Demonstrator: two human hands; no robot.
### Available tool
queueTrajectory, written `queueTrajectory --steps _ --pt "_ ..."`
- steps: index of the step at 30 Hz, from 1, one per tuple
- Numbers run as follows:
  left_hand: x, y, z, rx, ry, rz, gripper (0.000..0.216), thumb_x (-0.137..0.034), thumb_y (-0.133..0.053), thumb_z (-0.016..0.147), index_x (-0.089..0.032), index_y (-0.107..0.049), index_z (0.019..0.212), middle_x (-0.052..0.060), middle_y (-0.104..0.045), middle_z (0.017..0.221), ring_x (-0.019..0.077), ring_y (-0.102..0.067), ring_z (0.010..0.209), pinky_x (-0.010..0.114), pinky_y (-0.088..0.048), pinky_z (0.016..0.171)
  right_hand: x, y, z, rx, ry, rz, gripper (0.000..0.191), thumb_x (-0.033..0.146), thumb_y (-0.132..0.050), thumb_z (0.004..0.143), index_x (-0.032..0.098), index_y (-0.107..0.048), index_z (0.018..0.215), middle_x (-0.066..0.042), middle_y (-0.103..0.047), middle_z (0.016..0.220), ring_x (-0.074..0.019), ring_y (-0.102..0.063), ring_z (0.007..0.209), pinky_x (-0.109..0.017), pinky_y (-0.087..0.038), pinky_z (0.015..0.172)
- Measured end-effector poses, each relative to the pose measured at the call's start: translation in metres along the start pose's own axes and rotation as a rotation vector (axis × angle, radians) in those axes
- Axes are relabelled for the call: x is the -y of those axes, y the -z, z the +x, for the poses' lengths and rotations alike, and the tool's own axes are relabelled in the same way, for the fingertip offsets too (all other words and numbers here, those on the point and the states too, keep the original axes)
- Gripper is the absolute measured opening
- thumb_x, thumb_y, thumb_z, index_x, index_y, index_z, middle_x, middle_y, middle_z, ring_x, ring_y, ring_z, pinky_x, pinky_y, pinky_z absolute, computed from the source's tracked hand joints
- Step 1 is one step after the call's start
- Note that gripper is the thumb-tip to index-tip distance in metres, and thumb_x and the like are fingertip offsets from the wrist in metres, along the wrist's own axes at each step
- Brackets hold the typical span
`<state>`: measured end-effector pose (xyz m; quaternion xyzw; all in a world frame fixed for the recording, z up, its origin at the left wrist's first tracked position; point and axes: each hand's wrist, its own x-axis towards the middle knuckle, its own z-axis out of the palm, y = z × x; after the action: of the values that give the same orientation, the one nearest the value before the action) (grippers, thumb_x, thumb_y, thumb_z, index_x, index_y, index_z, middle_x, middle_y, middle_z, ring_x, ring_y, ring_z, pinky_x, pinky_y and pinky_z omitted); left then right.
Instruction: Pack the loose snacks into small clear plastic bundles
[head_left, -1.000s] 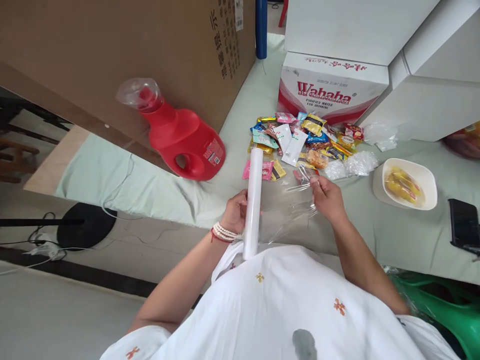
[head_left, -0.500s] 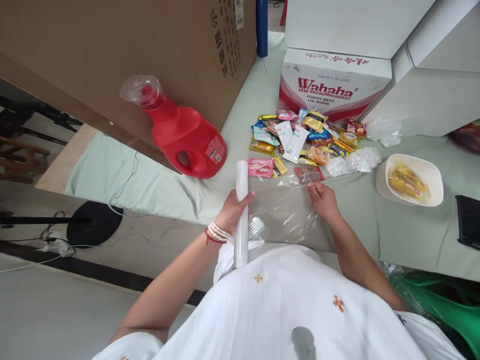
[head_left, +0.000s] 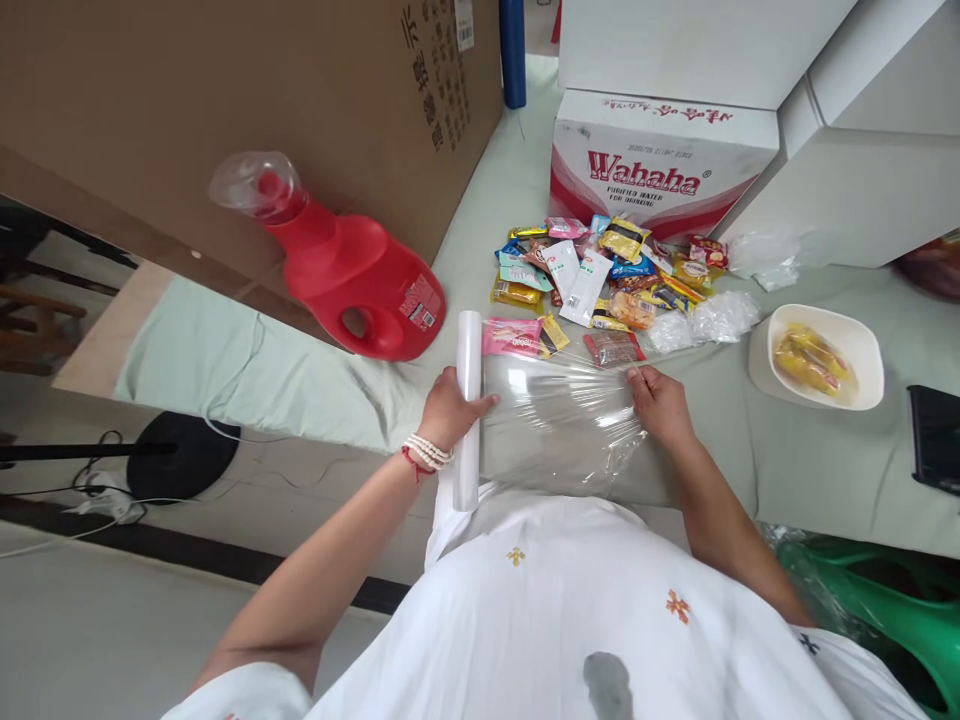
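Observation:
My left hand is wrapped round a roll of cling film, held upright in the view at the table's near edge. A sheet of clear film stretches taut from the roll to my right hand, which pinches its free edge. Creases fan out from that pinch. Just beyond the film lie a pink snack packet, a small yellow packet and a reddish-brown packet. Behind them is a pile of wrapped snacks.
A red jug stands left beside a big brown carton. The Wahaha box is at the back. Crumpled clear plastic, a white tub with yellow packets and a black device sit to the right. A green stool is below.
My left hand has moved left with the roll, and my right hand slightly right. The film between them is now wider and tighter. The view has shifted a little.

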<state>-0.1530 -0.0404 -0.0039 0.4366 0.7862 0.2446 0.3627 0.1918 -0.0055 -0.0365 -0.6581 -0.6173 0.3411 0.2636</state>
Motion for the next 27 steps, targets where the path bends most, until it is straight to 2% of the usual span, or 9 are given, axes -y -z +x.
queueTrajectory --steps 8,11,13,16,18,20,23,25,27 --pt "0.004 0.010 0.009 0.021 -0.060 0.195 0.058 -0.035 -0.068 0.077 -0.015 -0.054 0.130 0.006 -0.069 0.090 0.0259 -0.066 0.081 0.038 -0.052 0.076 -0.023 0.023 0.002 -0.024 -0.055 -0.088 0.048 0.062 -0.043 0.097 0.022 -0.056 0.074 0.000 -0.055 0.056 -0.0175 -0.050 0.057 -0.028 -0.038 0.059" --pt "0.006 0.003 0.001 -0.166 -0.231 0.418 0.067 -0.031 -0.069 0.079 -0.012 -0.052 0.141 0.018 -0.070 0.115 0.0390 -0.062 0.116 0.054 -0.049 0.100 -0.024 0.020 -0.003 -0.017 -0.073 -0.197 0.044 0.059 -0.044 0.096 0.023 -0.056 0.074 -0.002 -0.058 0.059 -0.0186 -0.051 0.058 -0.029 -0.036 0.060" --pt "0.009 -0.002 -0.006 -0.254 -0.453 0.530 0.055 -0.021 -0.065 0.084 -0.019 -0.060 0.138 0.019 -0.064 0.135 0.0423 -0.048 0.139 0.064 -0.034 0.116 -0.023 0.018 -0.009 -0.018 -0.089 -0.261 0.042 0.058 -0.044 0.095 0.023 -0.055 0.074 -0.003 -0.059 0.061 -0.0191 -0.051 0.058 -0.029 -0.034 0.060" --pt "0.014 -0.008 -0.016 -0.021 -0.819 0.599 0.047 -0.008 -0.051 0.092 -0.031 -0.070 0.128 0.010 -0.064 0.143 0.0341 -0.043 0.148 0.063 -0.022 0.125 -0.024 0.030 -0.013 0.032 -0.123 -0.343 0.042 0.058 -0.043 0.095 0.023 -0.054 0.074 -0.003 -0.059 0.061 -0.0193 -0.051 0.057 -0.029 -0.034 0.059" --pt "0.013 -0.014 -0.023 0.130 -0.942 0.619 0.048 -0.006 -0.047 0.093 -0.029 -0.070 0.128 0.011 -0.065 0.143 0.0316 -0.044 0.149 0.059 -0.026 0.126 -0.022 0.050 -0.009 0.172 -0.130 -0.381 0.044 0.062 -0.047 0.092 0.023 -0.058 0.074 -0.003 -0.060 0.062 -0.0192 -0.052 0.058 -0.029 -0.033 0.057" --pt "0.010 -0.023 -0.030 0.172 -1.008 0.643 0.050 -0.005 -0.047 0.093 -0.024 -0.067 0.134 0.013 -0.060 0.149 0.0308 -0.040 0.152 0.056 -0.026 0.127 -0.016 0.074 0.005 0.291 -0.109 -0.394 0.049 0.068 -0.051 0.089 0.023 -0.064 0.076 -0.003 -0.062 0.063 -0.0192 -0.054 0.058 -0.028 -0.034 0.055" --pt "0.004 -0.043 -0.037 0.270 -1.143 0.672 0.057 -0.003 -0.046 0.093 -0.023 -0.057 0.145 0.010 -0.048 0.160 0.0267 -0.035 0.155 0.052 -0.022 0.130 0.004 0.094 0.046 0.111 -0.004 -0.482 0.050 0.068 -0.054 0.089 0.022 -0.074 0.096 -0.007 -0.071 0.081 -0.0220 -0.061 0.068 -0.030 -0.039 0.060" --pt "0.003 -0.058 -0.039 0.345 -1.208 0.673 0.055 -0.007 -0.047 0.096 -0.025 -0.055 0.147 0.008 -0.046 0.162 0.0256 -0.035 0.155 0.051 -0.021 0.130 0.022 0.087 0.080 -0.050 0.111 -0.580 0.050 0.059 -0.058 0.091 0.020 -0.072 0.119 -0.013 -0.072 0.110 -0.0264 -0.066 0.086 -0.033 -0.044 0.069" --pt "0.004 -0.075 -0.039 0.394 -1.229 0.664 0.048 -0.016 -0.049 0.099 -0.024 -0.056 0.146 0.008 -0.047 0.161 0.0260 -0.037 0.153 0.051 -0.021 0.129 0.038 0.069 0.110 -0.011 0.216 -0.678 0.059 0.052 -0.064 0.090 0.018 -0.062 0.139 -0.018 -0.063 0.136 -0.0308 -0.065 0.103 -0.035 -0.046 0.077"
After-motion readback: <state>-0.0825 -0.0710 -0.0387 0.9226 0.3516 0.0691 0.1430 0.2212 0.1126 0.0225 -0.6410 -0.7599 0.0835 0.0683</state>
